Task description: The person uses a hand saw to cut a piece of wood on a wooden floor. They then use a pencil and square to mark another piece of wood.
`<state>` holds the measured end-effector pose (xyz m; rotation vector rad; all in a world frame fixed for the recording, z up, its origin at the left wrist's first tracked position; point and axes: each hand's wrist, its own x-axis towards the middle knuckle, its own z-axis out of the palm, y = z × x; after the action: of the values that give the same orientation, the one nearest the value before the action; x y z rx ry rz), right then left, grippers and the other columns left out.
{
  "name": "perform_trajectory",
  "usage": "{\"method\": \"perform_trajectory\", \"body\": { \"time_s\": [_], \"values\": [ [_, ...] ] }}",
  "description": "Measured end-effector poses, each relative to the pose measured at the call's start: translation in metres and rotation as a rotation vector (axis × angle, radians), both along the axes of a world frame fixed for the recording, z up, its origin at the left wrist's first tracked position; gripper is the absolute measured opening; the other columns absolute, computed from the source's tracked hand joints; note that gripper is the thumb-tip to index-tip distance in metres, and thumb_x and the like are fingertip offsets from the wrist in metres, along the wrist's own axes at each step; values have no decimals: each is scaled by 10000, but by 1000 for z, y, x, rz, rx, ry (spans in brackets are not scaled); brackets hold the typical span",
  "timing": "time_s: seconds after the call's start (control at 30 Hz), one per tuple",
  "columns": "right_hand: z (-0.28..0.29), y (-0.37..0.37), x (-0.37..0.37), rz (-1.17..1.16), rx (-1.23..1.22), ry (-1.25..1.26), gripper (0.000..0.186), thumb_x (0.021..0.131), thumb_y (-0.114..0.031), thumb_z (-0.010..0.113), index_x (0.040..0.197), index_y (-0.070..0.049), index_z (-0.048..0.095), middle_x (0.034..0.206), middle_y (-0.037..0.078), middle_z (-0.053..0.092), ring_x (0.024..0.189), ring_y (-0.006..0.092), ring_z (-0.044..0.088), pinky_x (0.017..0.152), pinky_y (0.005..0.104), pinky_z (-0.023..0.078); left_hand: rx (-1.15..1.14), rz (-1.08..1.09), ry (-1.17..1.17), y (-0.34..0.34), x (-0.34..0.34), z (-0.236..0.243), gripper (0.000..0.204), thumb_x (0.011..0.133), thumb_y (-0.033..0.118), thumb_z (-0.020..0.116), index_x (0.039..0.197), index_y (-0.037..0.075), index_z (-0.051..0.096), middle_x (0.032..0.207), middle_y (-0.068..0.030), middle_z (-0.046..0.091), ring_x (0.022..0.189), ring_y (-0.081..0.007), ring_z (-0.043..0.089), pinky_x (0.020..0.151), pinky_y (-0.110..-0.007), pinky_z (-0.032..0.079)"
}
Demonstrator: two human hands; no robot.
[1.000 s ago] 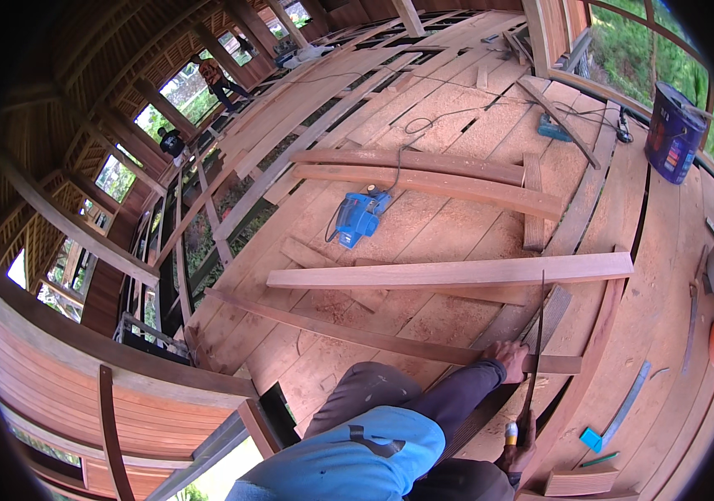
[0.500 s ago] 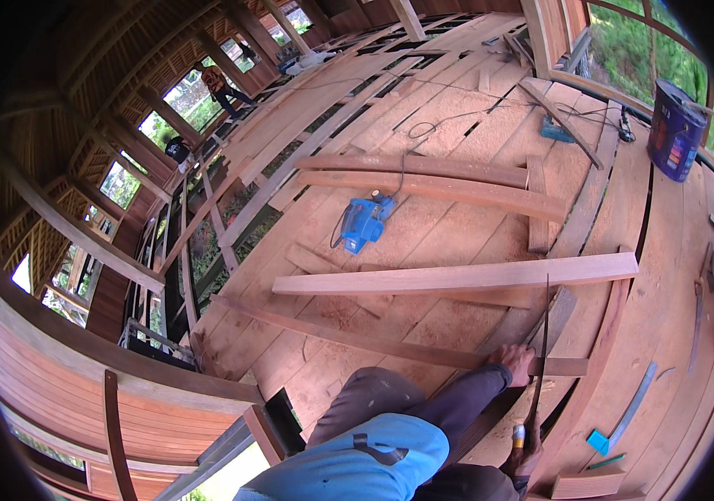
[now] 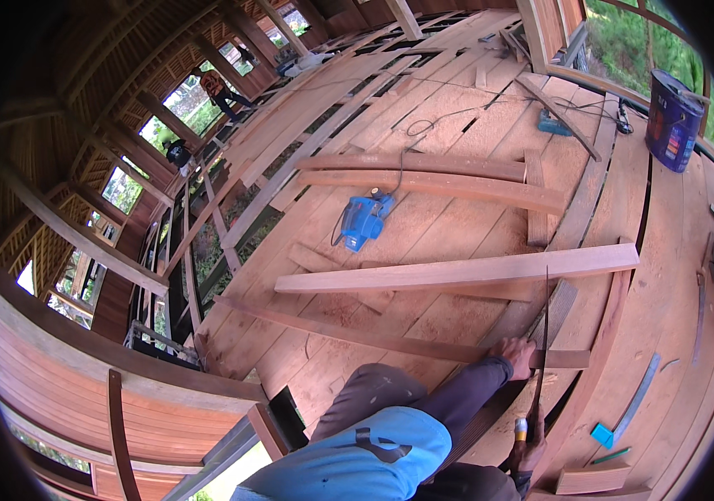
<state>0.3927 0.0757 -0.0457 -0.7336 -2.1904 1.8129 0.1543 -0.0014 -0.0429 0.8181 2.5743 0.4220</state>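
1. Wooden floorboards (image 3: 424, 225) spread out ahead of the hands inside an open timber frame; gaps between some boards show greenery below.
2. The left hand (image 3: 514, 357) lies palm down on a long plank (image 3: 390, 341), fingers curled over its top near its right end. It presses on the plank rather than closing round it.
3. That plank runs from the left hand far out to the left, slightly away from the person; its right end stops just right of the hand.
4. The right hand (image 3: 525, 447) sits nearer the body, directly below the left hand, wrapped tight round the yellow-and-dark handle of a saw (image 3: 541, 351).
5. The saw's thin dark blade stands nearly straight away from the person, handle end close in, tip pointing forward. It passes just right of the left hand, crosses the plank's end, and its tip reaches a second plank (image 3: 457, 273).
6. That second plank lies beyond both hands, running left to right, roughly parallel to the first.
7. A blue planer (image 3: 365, 221) rests well ahead and to the left of the hands, its cord trailing away.
8. A dark bucket (image 3: 674, 108) stands far ahead to the right.
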Motion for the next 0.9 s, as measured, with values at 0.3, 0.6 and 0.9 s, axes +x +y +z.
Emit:
{"method": "perform_trajectory", "body": {
  "time_s": [0.3, 0.6, 0.9],
  "values": [
    [-17, 1, 5, 20, 30, 36, 621, 919, 97, 586, 1525, 21, 476, 1480, 197, 604, 1363, 280, 590, 1152, 369, 445, -18, -23, 3, 3, -2, 4, 465, 770, 255, 734, 1176, 38, 667, 1208, -203, 692, 1128, -396, 686, 969, -506, 548],
    [-11, 3, 3, 33, 18, 44, 641, 900, 135, 541, 1528, 26, 471, 1501, 196, 586, 1388, 273, 567, 1171, 365, 424, -30, -8, -27, 3, -2, -1, 464, 772, 243, 730, 1184, 42, 661, 1227, -197, 689, 1163, -398, 671, 1002, -509, 530],
    [-14, -4, 6, -8, 70, 86, 601, 913, 71, 585, 1506, 31, 496, 1421, 214, 645, 1307, 285, 633, 1116, 373, 472, -32, -11, 1, 1, -1, -10, 504, 743, 251, 774, 1190, 55, 652, 1213, -181, 688, 1131, -395, 685, 983, -510, 541]
  ]
}}
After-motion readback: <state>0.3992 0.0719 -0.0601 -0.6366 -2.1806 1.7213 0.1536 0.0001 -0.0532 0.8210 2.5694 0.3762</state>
